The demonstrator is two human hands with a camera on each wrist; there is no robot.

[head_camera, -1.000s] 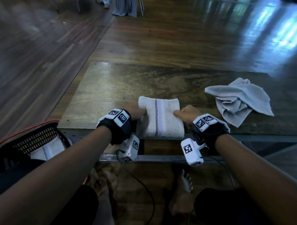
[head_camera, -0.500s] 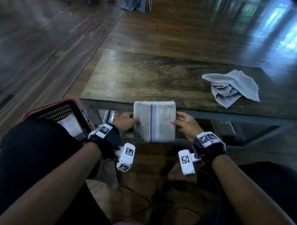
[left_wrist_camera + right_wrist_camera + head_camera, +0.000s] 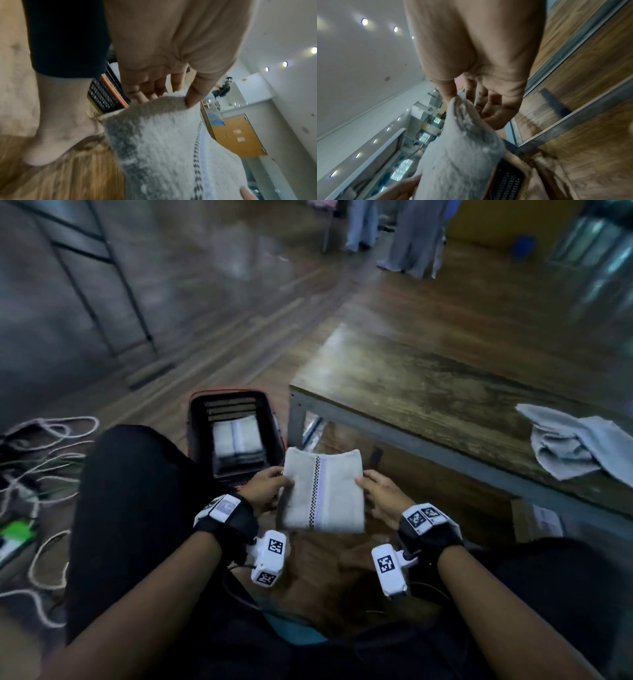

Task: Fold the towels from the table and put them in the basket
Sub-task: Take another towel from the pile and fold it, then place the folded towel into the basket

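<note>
A folded white towel [image 3: 322, 491] with a checkered stripe hangs in the air between the table and the basket. My left hand [image 3: 265, 487] pinches its left edge, thumb on top [image 3: 193, 100]. My right hand [image 3: 376, 494] pinches its right edge [image 3: 462, 106]. The black basket [image 3: 198, 419] with an orange rim stands on the floor to the left, just beyond the towel, with folded white towels [image 3: 236, 436] stacked inside. A crumpled grey towel [image 3: 575, 446] lies on the table [image 3: 428, 378] at the right.
My dark-clad knees flank the hands, the left one [image 3: 137, 491] next to the basket. Cables [image 3: 44, 460] lie on the floor at far left. A metal rack [image 3: 102, 285] stands behind. People's legs [image 3: 404, 231] are far back.
Both hands lifted the folded towel off the table's front edge and carried it left toward the basket. The head view swung left, bringing the basket's inside into sight.
</note>
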